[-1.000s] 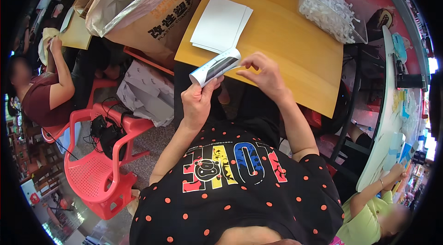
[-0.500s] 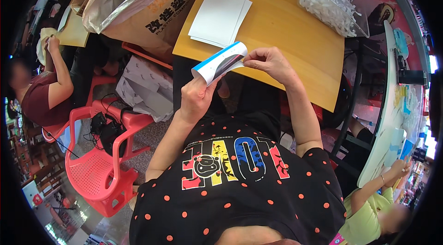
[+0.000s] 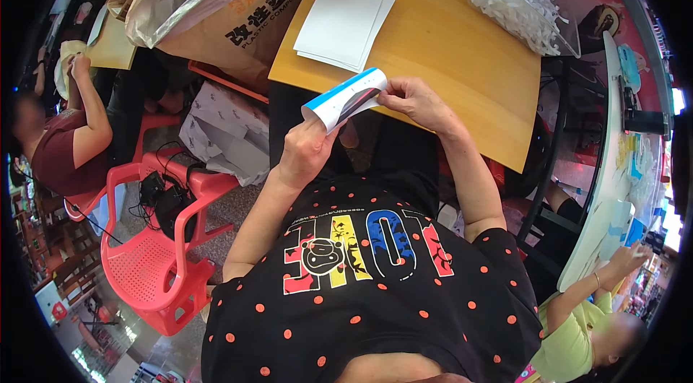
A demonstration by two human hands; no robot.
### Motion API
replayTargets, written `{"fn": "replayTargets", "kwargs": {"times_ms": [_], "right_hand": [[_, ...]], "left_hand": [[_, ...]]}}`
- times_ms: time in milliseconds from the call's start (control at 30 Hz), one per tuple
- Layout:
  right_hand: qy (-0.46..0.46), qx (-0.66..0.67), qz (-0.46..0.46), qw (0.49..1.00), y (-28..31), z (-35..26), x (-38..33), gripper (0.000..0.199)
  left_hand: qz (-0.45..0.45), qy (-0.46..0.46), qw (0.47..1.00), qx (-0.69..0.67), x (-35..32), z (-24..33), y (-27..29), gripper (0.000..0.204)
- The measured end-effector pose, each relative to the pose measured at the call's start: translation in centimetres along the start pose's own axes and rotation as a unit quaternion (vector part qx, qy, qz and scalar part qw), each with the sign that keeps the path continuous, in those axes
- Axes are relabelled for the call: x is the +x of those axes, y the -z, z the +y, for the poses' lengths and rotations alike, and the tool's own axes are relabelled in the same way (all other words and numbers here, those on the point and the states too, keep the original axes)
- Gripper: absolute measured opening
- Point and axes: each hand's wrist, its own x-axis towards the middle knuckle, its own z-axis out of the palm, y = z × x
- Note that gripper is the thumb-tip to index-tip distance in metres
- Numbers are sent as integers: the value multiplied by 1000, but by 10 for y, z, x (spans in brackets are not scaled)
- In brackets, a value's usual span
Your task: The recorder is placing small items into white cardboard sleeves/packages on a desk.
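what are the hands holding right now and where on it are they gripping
Both hold one curled card, white with a blue edge. The left hand grips its lower left end from below; the right hand pinches its upper right edge, just over the wooden table.

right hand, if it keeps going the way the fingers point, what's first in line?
The right hand points left along the folded card it pinches, so that card comes first, then likely the left hand. Depth is unclear.
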Motion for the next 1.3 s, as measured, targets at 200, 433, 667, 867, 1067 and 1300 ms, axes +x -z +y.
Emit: {"fn": "replayTargets", "kwargs": {"times_ms": [200,433,667,867,1067,1300], "right_hand": [[-18,43,12,999,-2,-30,-29,18],[-19,8,162,986,-5,-18,-23,25],[-24,33,120,992,-10,-10,-16,23],[-55,23,111,992,-15,-5,-16,18],[-31,110,81,990,-28,-37,-37,14],[45,54,-11,997,-41,-97,-79,11]], "left_hand": [[3,-14,999,35,-3,-11,1,24],[20,-2,1000,14,3,-4,3,21],[11,-23,999,21,0,-3,1,24],[5,-48,999,20,-1,-3,2,25],[-11,-43,999,23,-3,-2,4,26],[-14,-48,999,0,-7,-3,-3,30]]}}
